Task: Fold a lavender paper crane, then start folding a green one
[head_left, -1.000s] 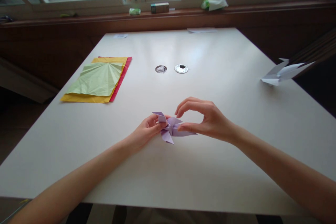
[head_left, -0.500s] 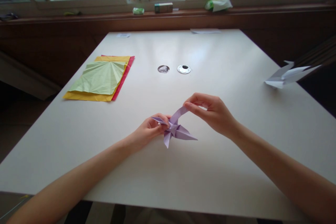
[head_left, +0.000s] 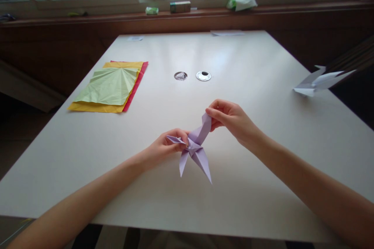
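A folded lilac paper model [head_left: 195, 148] with several pointed flaps hangs just above the white table [head_left: 251, 186], held between both hands. My left hand [head_left: 165, 148] pinches its left flap and centre. My right hand [head_left: 230, 118] grips the upper flap, pulled up and to the right. Two long points of the model hang down toward me.
A stack of light green, yellow and red paper sheets [head_left: 109, 87] lies at the left. Two round metal grommets [head_left: 192, 76] sit in the table's middle. A white folded paper piece [head_left: 317, 82] rests at the right edge. Small boxes and a bag stand on the windowsill [head_left: 204, 6].
My right hand took hold of one flap and drew it up and to the right. The model lifted off the table and turned, its points now hanging down.
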A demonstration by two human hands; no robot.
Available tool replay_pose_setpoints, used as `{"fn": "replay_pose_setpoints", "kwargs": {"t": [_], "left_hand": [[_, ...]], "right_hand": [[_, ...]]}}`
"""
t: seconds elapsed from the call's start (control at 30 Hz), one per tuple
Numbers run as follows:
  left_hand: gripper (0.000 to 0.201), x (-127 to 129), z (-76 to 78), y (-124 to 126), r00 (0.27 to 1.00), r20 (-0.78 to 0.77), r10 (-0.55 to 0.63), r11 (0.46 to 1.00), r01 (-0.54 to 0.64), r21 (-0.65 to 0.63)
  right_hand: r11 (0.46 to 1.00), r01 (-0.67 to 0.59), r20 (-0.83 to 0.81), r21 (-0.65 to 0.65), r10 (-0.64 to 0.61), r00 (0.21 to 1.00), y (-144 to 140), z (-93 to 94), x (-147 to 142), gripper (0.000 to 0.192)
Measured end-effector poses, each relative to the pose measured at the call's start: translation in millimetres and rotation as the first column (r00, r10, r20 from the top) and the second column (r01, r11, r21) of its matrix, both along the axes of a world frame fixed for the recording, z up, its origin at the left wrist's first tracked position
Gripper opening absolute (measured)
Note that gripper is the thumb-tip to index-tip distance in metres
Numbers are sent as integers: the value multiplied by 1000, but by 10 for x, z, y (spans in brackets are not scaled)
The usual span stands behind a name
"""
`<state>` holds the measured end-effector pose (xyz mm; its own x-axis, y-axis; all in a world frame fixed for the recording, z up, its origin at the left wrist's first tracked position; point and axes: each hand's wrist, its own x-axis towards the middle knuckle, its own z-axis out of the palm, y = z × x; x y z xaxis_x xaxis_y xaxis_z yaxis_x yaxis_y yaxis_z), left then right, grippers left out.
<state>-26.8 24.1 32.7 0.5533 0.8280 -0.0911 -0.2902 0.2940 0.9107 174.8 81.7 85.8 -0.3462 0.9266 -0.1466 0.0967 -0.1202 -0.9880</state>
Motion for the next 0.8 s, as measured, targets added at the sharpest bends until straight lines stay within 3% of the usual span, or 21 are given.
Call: {"fn": "replay_pose_setpoints", "kwargs": {"t": [0.17, 0.27, 0.37, 0.47, 0.53, 0.6, 0.8], "left_hand": [[13, -1, 15, -2, 998, 8, 68, 997, -68, 22], [15, 7, 6, -1, 997, 6, 74, 997, -74, 0], [16, 14, -9, -4, 998, 17, 65, 997, -64, -33], [15, 14, -21, -9, 997, 46, 63, 997, -60, -45], [16, 10, -21, -11, 997, 50, 64, 996, -62, -57], [17, 5, -15, -13, 997, 41, 71, 995, -68, -73], [18, -1, 11, -14, 997, 42, 67, 992, -62, -114]], "right_hand": [[988, 9, -70, -152, -20, 997, 33, -63, 54, 23], [986, -8, -81, -164, -5, 997, 31, -80, 60, 18], [999, -48, -20, -5, 48, 999, 27, -81, 63, 19], [964, -157, 112, 214, 135, 985, 34, -77, 94, 15], [904, -246, 232, 350, 170, 958, 37, -70, 128, 20], [809, -324, 363, 490, 149, 920, 33, -64, 157, 22], [398, -485, 563, 779, -104, 820, 0, -103, 151, 27]]}}
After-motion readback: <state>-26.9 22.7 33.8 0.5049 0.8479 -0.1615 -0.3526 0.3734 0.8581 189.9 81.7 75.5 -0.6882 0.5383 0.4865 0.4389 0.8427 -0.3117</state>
